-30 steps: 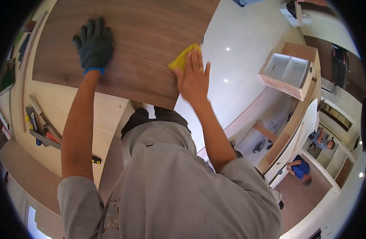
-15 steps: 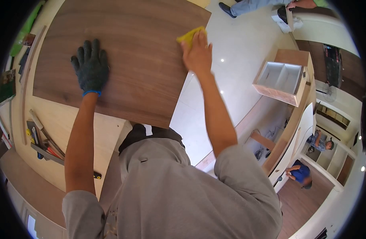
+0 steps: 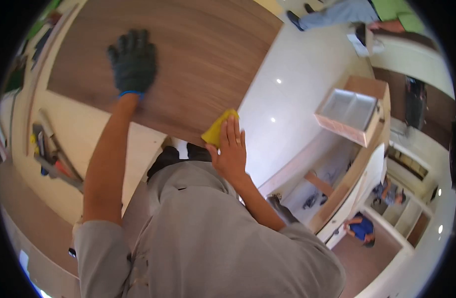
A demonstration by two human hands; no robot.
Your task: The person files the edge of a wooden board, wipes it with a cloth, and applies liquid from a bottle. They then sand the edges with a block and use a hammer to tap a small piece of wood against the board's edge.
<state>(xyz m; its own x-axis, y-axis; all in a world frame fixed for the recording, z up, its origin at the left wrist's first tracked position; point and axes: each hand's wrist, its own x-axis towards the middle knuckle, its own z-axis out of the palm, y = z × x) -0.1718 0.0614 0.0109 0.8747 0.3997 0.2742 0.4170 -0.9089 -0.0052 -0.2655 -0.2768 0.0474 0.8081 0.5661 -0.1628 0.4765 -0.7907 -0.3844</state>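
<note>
A brown wood-grain panel lies flat on a pale wooden work surface. On its left part my left hand, in a dark knit glove with a blue cuff, rests palm down with the fingers spread. My bare right hand presses a yellow cloth at the panel's near right corner, close to my body. The fingers lie over the cloth and hide part of it.
Hand tools lie in a holder at the left of the work surface. Right of the panel are a pale floor and a wooden drawer box. A person in green is at top right; another in blue is lower right.
My right hand has drawn the yellow cloth along the panel's right edge toward my body, to the near corner. The gloved left hand is still flat on the panel, slightly farther up in view.
</note>
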